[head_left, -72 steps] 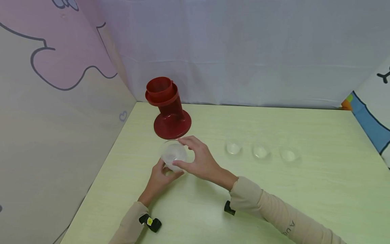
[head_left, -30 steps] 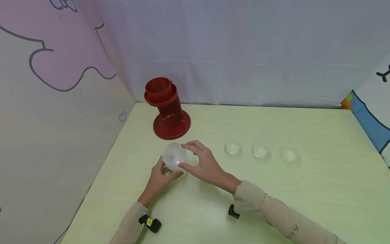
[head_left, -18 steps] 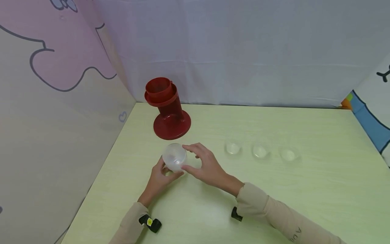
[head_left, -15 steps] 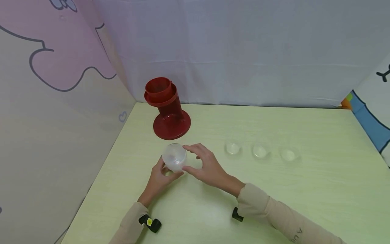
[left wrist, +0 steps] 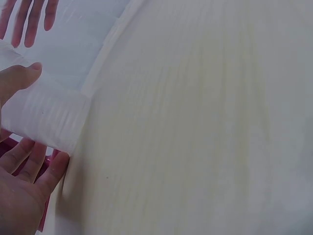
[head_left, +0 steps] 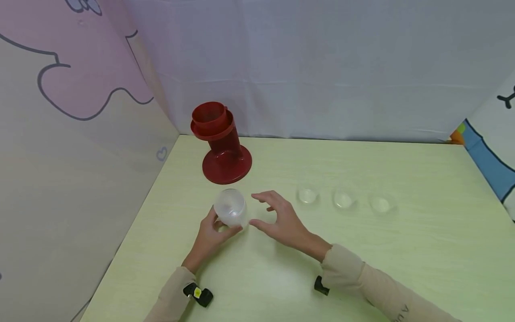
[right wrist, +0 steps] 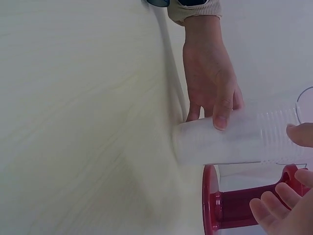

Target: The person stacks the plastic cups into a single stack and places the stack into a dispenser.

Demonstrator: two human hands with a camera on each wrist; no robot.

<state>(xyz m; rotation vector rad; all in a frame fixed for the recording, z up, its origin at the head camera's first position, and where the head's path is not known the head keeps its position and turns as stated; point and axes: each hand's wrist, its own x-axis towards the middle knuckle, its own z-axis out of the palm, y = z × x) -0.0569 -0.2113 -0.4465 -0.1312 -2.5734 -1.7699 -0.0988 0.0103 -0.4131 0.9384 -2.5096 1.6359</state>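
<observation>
Nested clear plastic cups (head_left: 230, 203) stand upright as a whitish stack near the table's left side. My left hand (head_left: 211, 237) grips the stack low down, thumb on the near side and fingers behind. Stacked rims show as fine ridges along the stack (right wrist: 215, 142) in the right wrist view. My right hand (head_left: 283, 221) is held just right of the stack, thumb and fingers spread apart with nothing between them. A row of three single clear cups, a left one (head_left: 307, 196), a middle one (head_left: 344, 200) and a right one (head_left: 381, 204), stands farther right.
Behind the stack stands a red holder (head_left: 225, 150) with a round base and a cup-shaped top. A pale curtain (head_left: 322, 67) closes off the back of the pale wood-grain table (head_left: 362, 268). A patterned sheet (head_left: 100, 179) runs along the left edge.
My right hand has drawn back from the stack toward the right and now shows a gap from it. Earlier the stack shifted slightly nearer. My left hand keeps its grip.
</observation>
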